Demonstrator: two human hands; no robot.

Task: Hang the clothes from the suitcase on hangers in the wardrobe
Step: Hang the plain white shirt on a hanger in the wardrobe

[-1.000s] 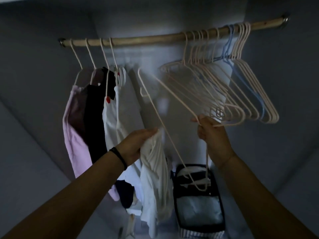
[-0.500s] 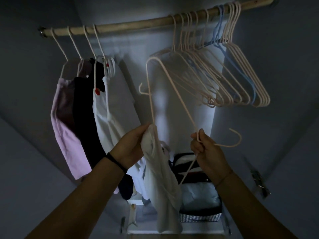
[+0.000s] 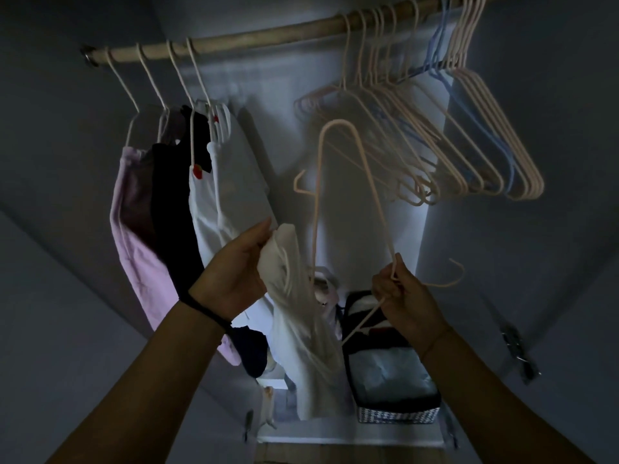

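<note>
My left hand (image 3: 239,266) grips the top of a white garment (image 3: 298,316) that hangs down in front of the wardrobe. My right hand (image 3: 403,298) pinches a pale pink hanger (image 3: 365,177) near its neck, the hanger turned sideways with one shoulder pointing up and its hook sticking out to the right. One arm of the hanger runs down into the garment's top. Above, a wooden rod (image 3: 268,40) carries several empty hangers (image 3: 469,139) on the right. On the left it holds hung clothes: a pink piece (image 3: 134,242), a black one (image 3: 170,209) and a white one (image 3: 207,209).
A dark basket (image 3: 395,393) with folded items sits on the wardrobe shelf below my right hand. The wardrobe's grey walls close in on both sides, with a door hinge (image 3: 517,353) at the right. The scene is dim.
My right hand has taken the pink hanger off the bunch on the rod and brought it down and left. One arm of it has entered the white garment in my left hand.
</note>
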